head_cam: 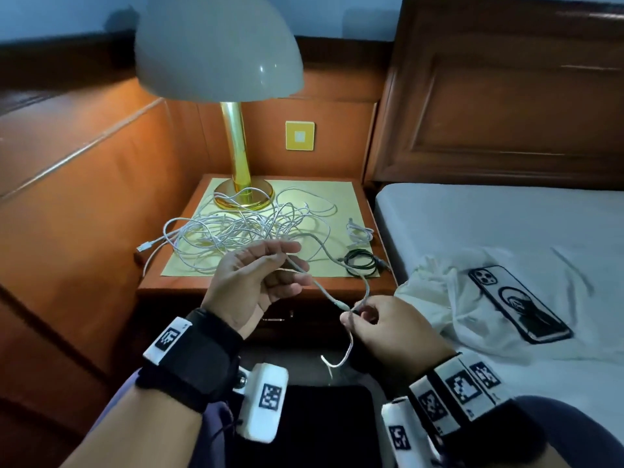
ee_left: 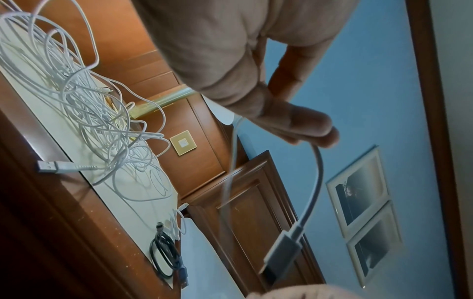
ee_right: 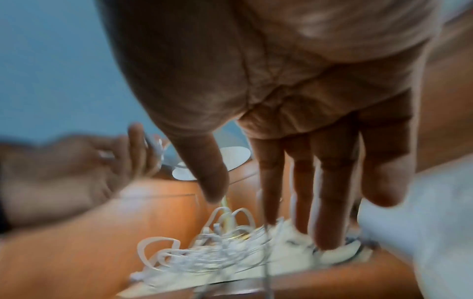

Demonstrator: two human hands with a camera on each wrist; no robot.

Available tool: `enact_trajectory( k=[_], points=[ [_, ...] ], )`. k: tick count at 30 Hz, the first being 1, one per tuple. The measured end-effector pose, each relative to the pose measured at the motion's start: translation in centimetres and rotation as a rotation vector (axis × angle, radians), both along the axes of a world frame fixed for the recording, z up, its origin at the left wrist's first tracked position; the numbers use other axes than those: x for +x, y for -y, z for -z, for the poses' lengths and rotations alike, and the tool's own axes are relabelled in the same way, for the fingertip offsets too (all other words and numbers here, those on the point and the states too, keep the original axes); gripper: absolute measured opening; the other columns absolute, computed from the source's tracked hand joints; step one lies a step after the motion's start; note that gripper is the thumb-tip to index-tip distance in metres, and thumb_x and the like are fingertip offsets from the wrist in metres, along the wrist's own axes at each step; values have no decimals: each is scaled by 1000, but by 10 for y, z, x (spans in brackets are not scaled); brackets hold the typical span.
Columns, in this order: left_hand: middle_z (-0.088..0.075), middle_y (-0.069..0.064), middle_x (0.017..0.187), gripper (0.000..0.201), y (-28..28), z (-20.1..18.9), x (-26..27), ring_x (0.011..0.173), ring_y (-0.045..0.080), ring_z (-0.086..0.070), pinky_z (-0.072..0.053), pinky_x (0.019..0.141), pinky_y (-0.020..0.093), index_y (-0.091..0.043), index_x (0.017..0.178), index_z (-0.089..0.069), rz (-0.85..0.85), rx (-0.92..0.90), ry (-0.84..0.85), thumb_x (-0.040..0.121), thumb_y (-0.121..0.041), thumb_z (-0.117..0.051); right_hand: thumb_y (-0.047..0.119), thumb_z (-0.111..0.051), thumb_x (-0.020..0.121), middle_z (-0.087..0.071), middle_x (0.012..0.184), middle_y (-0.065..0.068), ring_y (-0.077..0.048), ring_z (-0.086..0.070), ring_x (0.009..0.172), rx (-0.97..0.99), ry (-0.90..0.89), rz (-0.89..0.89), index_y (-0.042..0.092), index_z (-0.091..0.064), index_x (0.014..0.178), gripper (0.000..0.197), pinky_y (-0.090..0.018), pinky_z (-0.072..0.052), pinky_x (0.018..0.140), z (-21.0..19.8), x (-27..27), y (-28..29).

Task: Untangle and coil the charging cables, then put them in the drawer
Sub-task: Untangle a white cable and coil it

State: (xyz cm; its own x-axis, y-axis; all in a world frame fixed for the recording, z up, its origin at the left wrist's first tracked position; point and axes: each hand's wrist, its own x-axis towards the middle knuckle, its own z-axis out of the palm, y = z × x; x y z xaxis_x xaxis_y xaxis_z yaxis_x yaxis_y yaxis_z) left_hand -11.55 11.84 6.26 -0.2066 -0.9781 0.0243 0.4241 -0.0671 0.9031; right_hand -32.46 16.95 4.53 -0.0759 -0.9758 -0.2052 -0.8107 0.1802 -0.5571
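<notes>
Left hand (head_cam: 256, 282) is raised palm-up in front of the wooden nightstand (head_cam: 175, 285), fingers loosely curled around a thin grey-white charging cable (head_cam: 324, 292) that runs across them. Right hand (head_cam: 388, 325) is lower and nearer the bed, thumb and forefinger pinching the same cable close to its plug end; a short tail hangs below the pinch. In the left wrist view the cable bends over the fingertips (ee_left: 314, 129) and ends in a grey USB plug (ee_left: 281, 252). Right wrist view is blurred and shows fingers hanging long, so the grip there cannot be told from it.

Big tangle of white charging cables (head_cam: 243, 228) lies on the yellow mat (head_cam: 341, 194) on the nightstand, touching the gold base of the white-shaded table lamp (head_cam: 243, 194). A small coiled white cable (head_cam: 359, 231) and a coiled black cable (head_cam: 361, 261) sit at the mat's right edge, just beside each other. The drawer front (head_cam: 280, 319) shows below the top, partly hidden by the hands.

On the white bed (head_cam: 506, 217): a cream cloth bag (head_cam: 435, 298), with a phone in a black printed case (head_cam: 516, 302) beside it.
</notes>
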Motion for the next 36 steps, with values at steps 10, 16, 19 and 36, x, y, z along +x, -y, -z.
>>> enact_trajectory(
  k=[10, 16, 19, 36],
  points=[
    [-75, 18, 94, 17, 24, 13, -24, 65, 24, -72, -57, 56, 24, 0, 104, -66, 5, -140, 192, 94, 7, -54, 14, -55, 98, -74, 108, 13, 5, -65, 101, 102, 592, -212, 29, -71, 107, 24, -16, -48, 88, -10, -5, 39],
    [-63, -2, 75, 18, 53, 39, -27, 60, 10, -55, -45, 59, 20, -18, 99, -64, -118, -425, 740, 98, -2, -57, 16, -39, 98, -56, 62, -11, -27, -59, 60, 271, 1105, -20, 11, -50, 71, 30, -42, -48, 73, -10, -2, 49],
    [-47, -6, 86, 4, 61, 45, -33, 77, 9, -43, -37, 69, 17, -21, 95, -63, -138, -542, 1054, 97, -21, -60, 16, -39, 95, -26, 54, 3, -12, -24, 40, 253, 1364, 44, 18, -36, 69, 26, -29, -36, 47, -14, -11, 55],
    [-64, -8, 73, 9, 62, 55, -36, 62, 6, -52, -41, 65, 13, -16, 81, -75, -143, -685, 1191, 89, -18, -73, 23, -42, 104, -70, 89, 3, -5, -57, 63, -499, 322, -14, 18, -64, 96, 24, -27, -47, 62, 16, -42, 82]
  ],
)
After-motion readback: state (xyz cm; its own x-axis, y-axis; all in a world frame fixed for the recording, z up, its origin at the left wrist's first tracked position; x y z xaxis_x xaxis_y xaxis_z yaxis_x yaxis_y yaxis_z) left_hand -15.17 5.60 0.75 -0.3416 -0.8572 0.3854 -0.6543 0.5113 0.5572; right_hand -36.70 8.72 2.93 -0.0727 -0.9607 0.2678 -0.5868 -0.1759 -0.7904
